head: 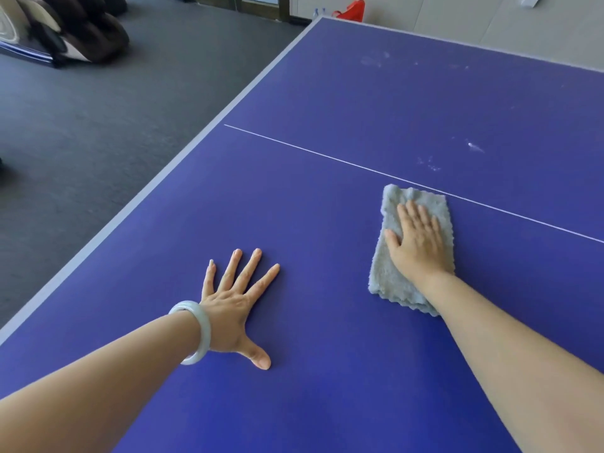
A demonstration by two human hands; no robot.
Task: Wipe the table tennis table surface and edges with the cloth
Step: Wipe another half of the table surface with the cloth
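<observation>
A blue table tennis table [327, 93] fills most of the view, with a thin white centre line crossing it. A folded grey cloth [385, 276] lies flat on the surface just below that line. My right hand [416, 238] presses flat on the cloth with straight fingers. My left hand [233, 302] rests flat on the bare blue surface with fingers spread, a pale bangle on its wrist. Whitish dust smudges [428, 163] show beyond the line, and more dust [374, 60] lies near the far edge.
The table's grey left edge [183, 158] runs diagonally, with grey carpet [98, 125] beyond it. A brown massage chair [65, 27] stands at the far left. A red bag [353, 9] sits past the far corner by a pale wall.
</observation>
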